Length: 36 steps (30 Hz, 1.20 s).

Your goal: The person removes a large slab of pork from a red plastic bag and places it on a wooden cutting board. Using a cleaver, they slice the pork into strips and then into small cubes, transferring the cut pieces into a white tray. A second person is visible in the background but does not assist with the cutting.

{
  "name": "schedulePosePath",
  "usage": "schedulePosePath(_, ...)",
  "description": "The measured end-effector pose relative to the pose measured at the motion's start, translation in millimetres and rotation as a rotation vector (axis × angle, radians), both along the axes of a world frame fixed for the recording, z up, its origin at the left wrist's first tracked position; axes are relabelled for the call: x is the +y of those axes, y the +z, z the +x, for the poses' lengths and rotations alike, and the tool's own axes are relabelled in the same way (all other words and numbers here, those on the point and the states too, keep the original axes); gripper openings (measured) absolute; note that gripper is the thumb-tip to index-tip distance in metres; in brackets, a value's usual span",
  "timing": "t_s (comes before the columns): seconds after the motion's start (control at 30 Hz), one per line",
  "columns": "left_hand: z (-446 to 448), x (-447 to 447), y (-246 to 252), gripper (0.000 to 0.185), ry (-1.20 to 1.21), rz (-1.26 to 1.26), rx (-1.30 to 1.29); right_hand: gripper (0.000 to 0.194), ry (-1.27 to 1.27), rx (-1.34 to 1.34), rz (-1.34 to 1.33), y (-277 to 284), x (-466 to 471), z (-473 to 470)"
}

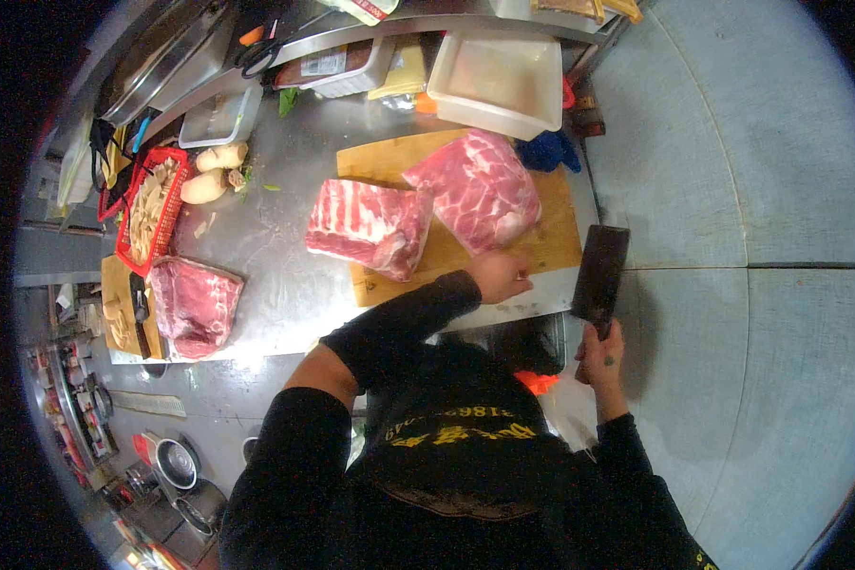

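My right hand (601, 353) grips the handle of a cleaver (600, 272), its broad dark blade pointing away from me beside the table's right edge. My left hand (500, 277) is over the near edge of a wooden cutting board (563, 242), just below a large boneless-looking slab of raw meat (477, 189); its fingers look loosely curled, and no held thing shows. Left of that slab lies a piece of raw meat with rib bones (370, 224), partly on the board and partly over the steel table (278, 235). The two pieces touch.
A white plastic tub (499, 78) and a blue cloth (550, 151) lie beyond the board. At left are a red basket of pale slices (152, 214), peeled root pieces (205, 187), another slab of meat (196, 303) and a knife (140, 310) on a small board. A wall (698, 320) borders the right side.
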<state>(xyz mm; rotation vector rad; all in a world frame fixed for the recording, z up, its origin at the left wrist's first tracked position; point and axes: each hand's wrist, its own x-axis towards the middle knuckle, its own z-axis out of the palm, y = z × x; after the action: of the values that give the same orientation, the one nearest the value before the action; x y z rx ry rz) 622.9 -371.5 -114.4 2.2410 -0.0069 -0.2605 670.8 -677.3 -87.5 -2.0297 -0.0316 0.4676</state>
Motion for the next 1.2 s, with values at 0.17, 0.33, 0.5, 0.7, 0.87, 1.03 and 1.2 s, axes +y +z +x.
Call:
schedulePosePath(0.17,35.9,75.7,-7.1,0.041,0.351,0.031,-0.218,0.018,0.113,-0.081,-0.133,-1.8,1.3,-11.6)
schedulePosePath(0.33,78.1,176.8,-86.6,0.062,0.686,0.852,0.152,0.019,0.053,0.058,-0.088,5.4,-10.9,-31.4)
schedulePosePath(0.5,99.0,218.3,-72.9,0.079,0.287,0.319,0.166,0.025,0.007,0.153,-0.03,7.7,-15.7,-46.0)
schedulePosePath(0.7,104.9,209.3,-41.9,0.061,0.207,0.437,0.16,0.024,-0.018,0.147,0.082,4.2,-3.9,-34.0)
schedulePosePath(0.87,70.8,173.5,-7.2,0.021,0.375,-0.314,0.268,0.021,-0.02,0.161,0.048,8.9,20.8,-10.1)
schedulePosePath(1.03,-12.3,114.2,58.1,0.031,0.832,-0.943,0.177,0.02,0.033,0.177,0.11,25.3,60.3,11.0)
schedulePosePath(1.2,-33.6,151.9,105.0,0.022,1.043,-1.417,0.026,0.02,0.035,0.194,0.084,43.2,102.5,15.3)
